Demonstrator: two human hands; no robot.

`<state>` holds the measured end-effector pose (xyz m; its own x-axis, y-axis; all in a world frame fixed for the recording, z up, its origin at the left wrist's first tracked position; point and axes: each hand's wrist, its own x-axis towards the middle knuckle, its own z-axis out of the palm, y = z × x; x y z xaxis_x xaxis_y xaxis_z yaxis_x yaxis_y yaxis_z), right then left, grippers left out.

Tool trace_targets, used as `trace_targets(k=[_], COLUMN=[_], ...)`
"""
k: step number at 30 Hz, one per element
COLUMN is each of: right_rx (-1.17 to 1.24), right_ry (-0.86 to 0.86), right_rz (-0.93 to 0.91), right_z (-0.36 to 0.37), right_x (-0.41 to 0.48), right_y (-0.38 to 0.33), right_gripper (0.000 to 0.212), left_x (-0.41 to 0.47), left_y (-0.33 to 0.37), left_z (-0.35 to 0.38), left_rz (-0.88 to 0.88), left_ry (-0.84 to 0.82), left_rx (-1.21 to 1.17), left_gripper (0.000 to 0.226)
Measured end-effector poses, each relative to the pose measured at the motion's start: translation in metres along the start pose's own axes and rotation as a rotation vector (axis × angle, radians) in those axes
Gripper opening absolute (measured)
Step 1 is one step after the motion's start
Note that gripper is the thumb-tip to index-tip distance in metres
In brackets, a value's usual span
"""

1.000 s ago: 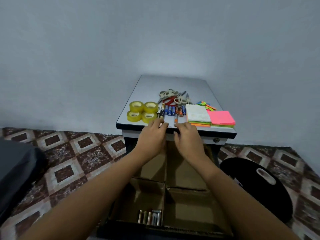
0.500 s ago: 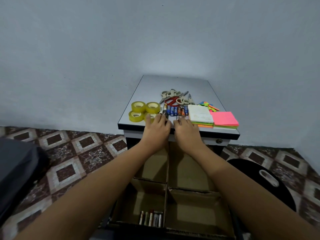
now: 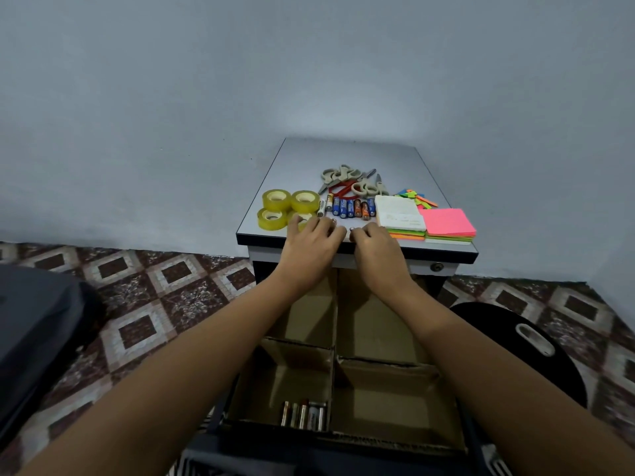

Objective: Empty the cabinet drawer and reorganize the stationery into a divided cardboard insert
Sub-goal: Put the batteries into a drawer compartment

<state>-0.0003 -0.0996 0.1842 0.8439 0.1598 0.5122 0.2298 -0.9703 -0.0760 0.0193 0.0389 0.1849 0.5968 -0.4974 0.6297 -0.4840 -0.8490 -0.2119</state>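
Two hands rest knuckles-up at the front edge of the tabletop: the left hand and right hand lie side by side, fingers curled down over loose batteries whose metal ends peek out at the fingertips (whether they are truly pinched, I cannot tell). Just behind lie a row of batteries, four tape rolls, scissors and sticky notes. Below, the cardboard insert sits in the open drawer, with stored batteries in its near-left compartment

One head-worn camera looks forward and down onto the cabinet.
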Motion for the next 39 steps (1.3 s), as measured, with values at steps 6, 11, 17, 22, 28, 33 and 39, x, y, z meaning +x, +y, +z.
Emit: trace_targets(k=[6, 11, 17, 22, 28, 33, 39], right_rx=[0.367, 0.629, 0.800, 0.932, 0.982, 0.996, 0.978], right_ry=[0.135, 0.077, -0.102, -0.177, -0.181, -0.190, -0.182], right_rz=[0.150, 0.326, 0.415, 0.538, 0.578, 0.591, 0.589], right_z=[-0.014, -0.028, -0.018, 0.004, 0.010, 0.011, 0.009], right_x=[-0.014, -0.049, -0.111, -0.154, -0.170, -0.172, -0.173], right_y=[-0.006, -0.022, -0.039, -0.054, -0.059, -0.060, -0.061], right_gripper=[0.018, 0.017, 0.018, 0.018, 0.014, 0.014, 0.016], left_x=[-0.015, -0.047, -0.101, -0.137, -0.147, -0.147, -0.162], left_y=[-0.001, -0.001, -0.001, 0.005, 0.009, 0.015, 0.019], left_z=[-0.028, -0.051, -0.052, -0.039, -0.025, -0.008, 0.014], left_rz=[-0.258, -0.571, -0.685, -0.654, -0.467, -0.454, -0.506], left_ry=[0.040, -0.136, -0.534, -0.881, -1.056, -1.165, -1.195], left_rx=[-0.628, -0.947, -1.049, -0.905, -0.676, -0.586, -0.514], left_gripper=[0.019, 0.011, 0.007, 0.004, 0.020, 0.025, 0.033])
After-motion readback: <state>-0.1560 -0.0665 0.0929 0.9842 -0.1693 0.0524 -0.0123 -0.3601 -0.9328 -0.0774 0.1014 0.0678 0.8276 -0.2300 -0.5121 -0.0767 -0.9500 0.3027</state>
